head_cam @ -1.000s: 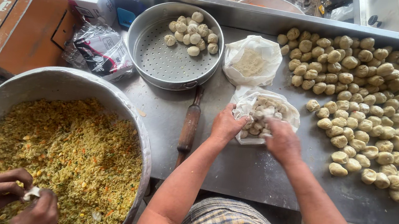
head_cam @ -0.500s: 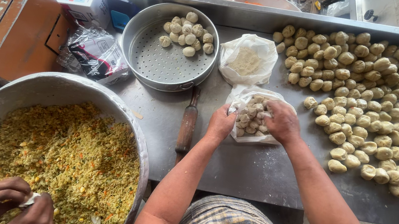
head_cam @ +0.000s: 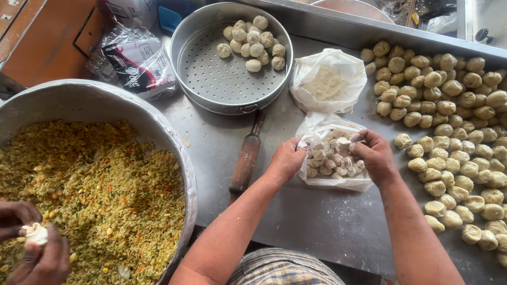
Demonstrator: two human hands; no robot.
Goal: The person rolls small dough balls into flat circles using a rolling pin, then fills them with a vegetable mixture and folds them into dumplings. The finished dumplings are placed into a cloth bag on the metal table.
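A clear plastic bag of small white dough pieces (head_cam: 331,161) lies on the steel counter (head_cam: 321,220). My left hand (head_cam: 286,159) grips the bag's left edge. My right hand (head_cam: 374,153) pinches a dough piece at the bag's right side. To the right spreads a heap of several folded dumplings (head_cam: 477,136). A second white bag with flour (head_cam: 329,81) sits just beyond. A wooden rolling pin (head_cam: 246,157) lies left of my left hand.
A perforated steamer tray (head_cam: 210,74) holds several dumplings at its far side. A large metal bowl of chopped yellow filling (head_cam: 82,193) stands at the left, where another person's hands (head_cam: 25,244) wrap a dumpling. An orange metal box (head_cam: 20,8) and a packet (head_cam: 138,62) lie behind.
My hands have stayed at the bag, the right one shifting slightly among the dough pieces. The other person's hands keep working over the bowl.
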